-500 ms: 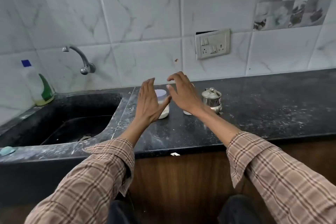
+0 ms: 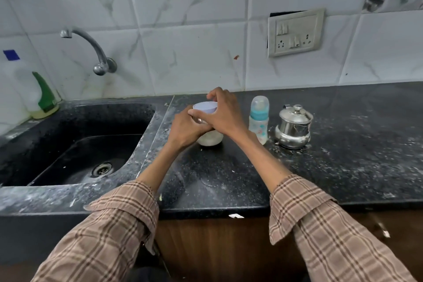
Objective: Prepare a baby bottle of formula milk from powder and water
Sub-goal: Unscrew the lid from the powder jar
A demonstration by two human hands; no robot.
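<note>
having reached in, left hand (image 2: pixel 186 127) and right hand (image 2: pixel 225 113) now grip the powder jar (image 2: pixel 209 137).

Even soft light, sharp focus, wide-angle bending at edges, faint shadows.

Sink (image 2: pixel 75 144), tap (image 2: pixel 91 49), soap bottle (image 2: pixel 34 96)

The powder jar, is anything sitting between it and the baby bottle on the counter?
Nothing stands on the counter between them. The powder jar, gripped by the left hand with the right hand on its lid, sits left of the baby bottle; only the right wrist crosses the gap.
</note>
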